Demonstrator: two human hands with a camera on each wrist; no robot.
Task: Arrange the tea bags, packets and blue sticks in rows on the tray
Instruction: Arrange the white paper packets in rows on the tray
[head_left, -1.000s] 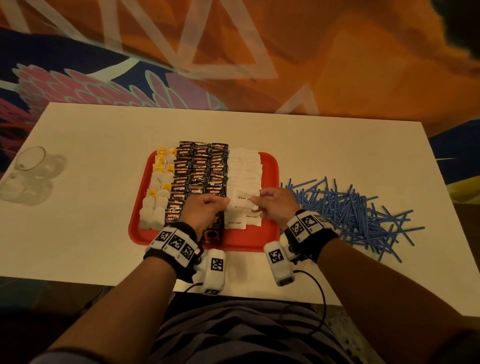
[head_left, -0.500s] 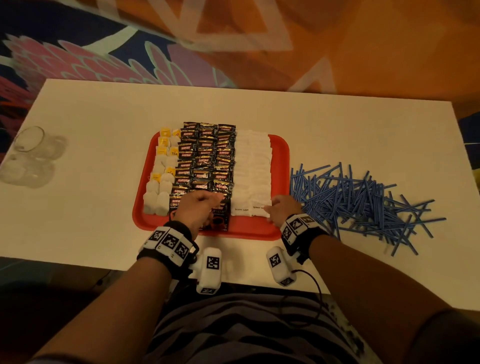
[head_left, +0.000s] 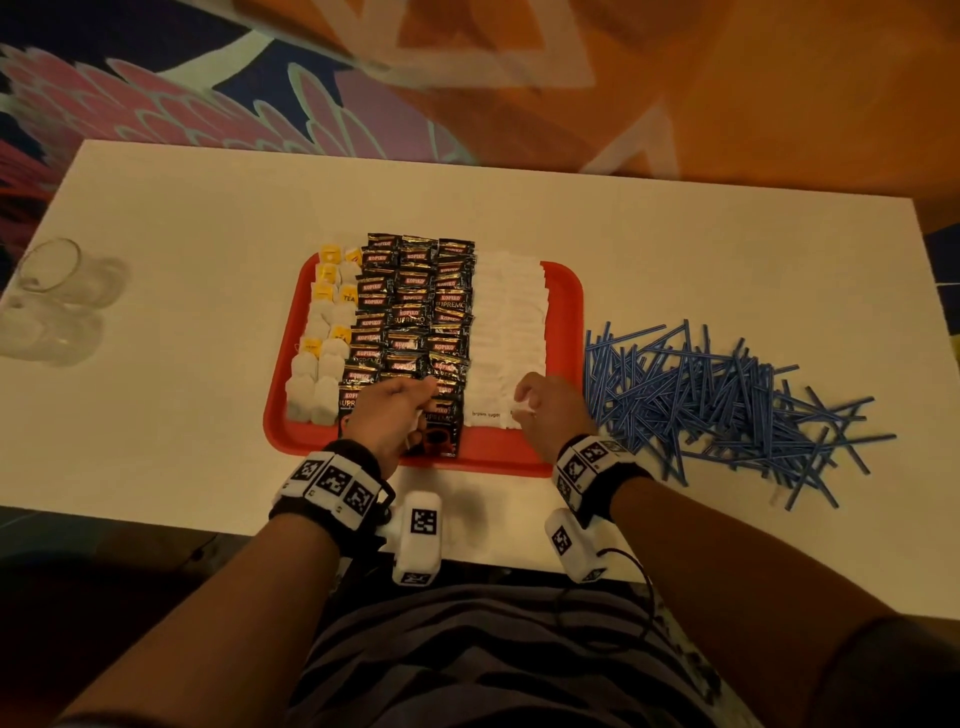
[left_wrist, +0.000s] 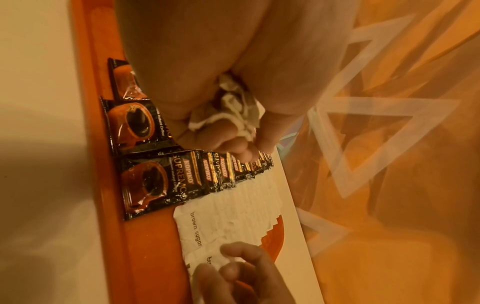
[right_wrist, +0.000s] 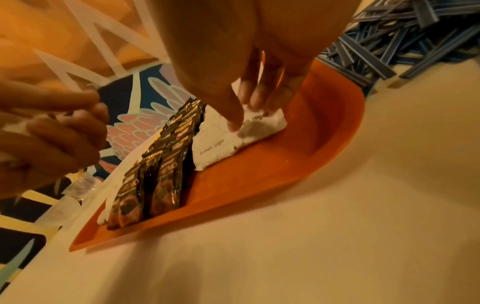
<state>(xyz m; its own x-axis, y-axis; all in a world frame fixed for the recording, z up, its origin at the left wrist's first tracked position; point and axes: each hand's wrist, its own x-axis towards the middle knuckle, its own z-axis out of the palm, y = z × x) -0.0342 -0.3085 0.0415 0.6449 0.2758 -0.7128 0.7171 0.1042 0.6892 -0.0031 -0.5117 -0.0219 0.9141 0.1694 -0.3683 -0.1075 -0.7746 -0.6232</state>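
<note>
At the tray's (head_left: 563, 291) lower edge, the left hand (head_left: 387, 415) clutches crumpled white packets (left_wrist: 233, 107); the right hand's (head_left: 550, 410) fingers (right_wrist: 246, 96) press, spread, on a sugar packet (right_wrist: 262, 123).

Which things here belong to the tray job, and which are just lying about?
Job:
red tray
tea bags
black coffee packets
white brown-sugar packets
blue sticks

Lying about:
clear glasses at the table's left edge
</note>
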